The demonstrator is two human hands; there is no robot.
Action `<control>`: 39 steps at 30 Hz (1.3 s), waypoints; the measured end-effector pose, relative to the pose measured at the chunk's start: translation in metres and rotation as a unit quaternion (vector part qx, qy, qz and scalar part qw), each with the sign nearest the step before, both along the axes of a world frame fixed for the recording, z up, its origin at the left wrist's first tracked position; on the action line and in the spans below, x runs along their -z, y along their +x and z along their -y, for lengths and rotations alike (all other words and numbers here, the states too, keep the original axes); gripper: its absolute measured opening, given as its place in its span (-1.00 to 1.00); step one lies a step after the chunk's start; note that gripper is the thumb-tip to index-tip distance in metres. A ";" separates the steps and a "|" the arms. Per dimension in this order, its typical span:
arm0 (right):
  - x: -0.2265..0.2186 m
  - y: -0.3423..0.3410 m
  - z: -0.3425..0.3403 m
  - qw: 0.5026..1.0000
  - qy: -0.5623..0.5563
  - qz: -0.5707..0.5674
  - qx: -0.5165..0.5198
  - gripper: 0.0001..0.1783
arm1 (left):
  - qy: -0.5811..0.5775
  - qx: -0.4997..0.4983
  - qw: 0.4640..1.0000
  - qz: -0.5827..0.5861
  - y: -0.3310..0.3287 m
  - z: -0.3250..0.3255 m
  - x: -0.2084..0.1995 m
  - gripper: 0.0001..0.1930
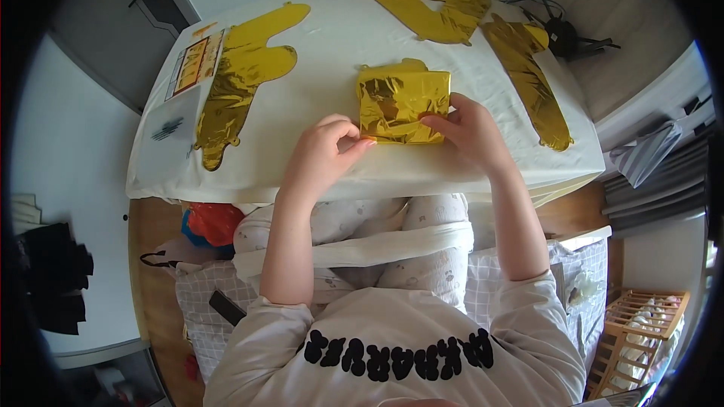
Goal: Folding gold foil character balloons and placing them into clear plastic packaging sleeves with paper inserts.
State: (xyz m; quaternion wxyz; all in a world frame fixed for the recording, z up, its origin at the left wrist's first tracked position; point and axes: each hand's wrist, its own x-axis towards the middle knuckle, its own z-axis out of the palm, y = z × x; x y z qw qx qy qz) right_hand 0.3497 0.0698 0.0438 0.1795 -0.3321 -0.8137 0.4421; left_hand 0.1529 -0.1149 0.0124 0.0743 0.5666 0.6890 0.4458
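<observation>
A folded gold foil balloon (pixel 404 109) lies on the white-covered table in front of me, creased into a rough square with a bit of foil poking out behind it. My left hand (pixel 328 147) pinches its near left corner between thumb and fingers. At the right edge, my right hand (pixel 466 130) grips it, thumb on top and the other fingers partly hidden behind. Three more flat gold foil balloons are spread around it: a branching one (pixel 245 68) at the left, an A-shaped one (pixel 430 11) at the back, and a long one (pixel 532 79) at the right.
A white cloth (pixel 317 90) covers the table. A printed card (pixel 197 64) and a clear plastic sleeve (pixel 170 124) lie at its left edge. Behind the right corner stands a black device with antennas (pixel 566 36). A red bag (pixel 213 222) sits below the table, left of my legs.
</observation>
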 end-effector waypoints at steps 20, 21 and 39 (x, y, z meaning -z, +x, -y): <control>-0.019 -0.017 0.003 0.992 0.002 0.117 0.051 -0.49 | -0.057 -0.111 0.991 -0.053 0.008 -0.007 0.008 -0.76; -0.017 -0.017 0.003 0.992 0.002 0.117 0.051 -0.49 | -0.057 -0.111 0.991 -0.053 0.009 -0.008 0.008 -0.76; -0.008 -0.018 -0.004 0.993 0.021 0.094 0.071 -0.53 | -0.106 0.265 0.892 -0.350 -0.030 -0.105 -0.003 -0.33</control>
